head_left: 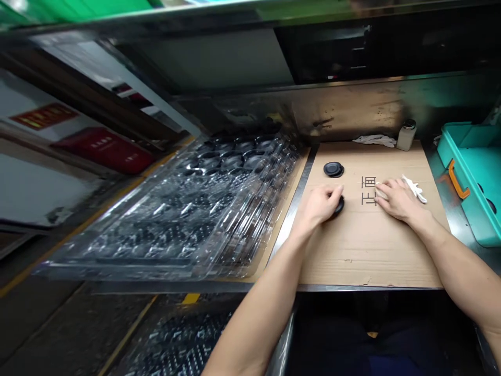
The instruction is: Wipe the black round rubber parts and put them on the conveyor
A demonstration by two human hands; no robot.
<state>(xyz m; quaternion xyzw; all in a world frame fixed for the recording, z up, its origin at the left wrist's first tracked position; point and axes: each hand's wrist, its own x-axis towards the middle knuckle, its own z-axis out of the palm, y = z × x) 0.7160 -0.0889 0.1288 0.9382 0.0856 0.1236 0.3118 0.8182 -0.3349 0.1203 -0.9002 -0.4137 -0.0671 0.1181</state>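
Black disc (pixel 338 207) gripped at edge by curled left hand (pixel 321 202). Cardboard (pixel 371 245) covered partly by right hand (pixel 398 199), grip unclear; white cloth (pixel 416 191) seen beside.

Left hand (pixel 321 202) curls inward; right hand (pixel 397 198) faces palm down.

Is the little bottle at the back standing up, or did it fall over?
Standing up. The bottle has its bottom on the cardboard and its shiny cap at the top.
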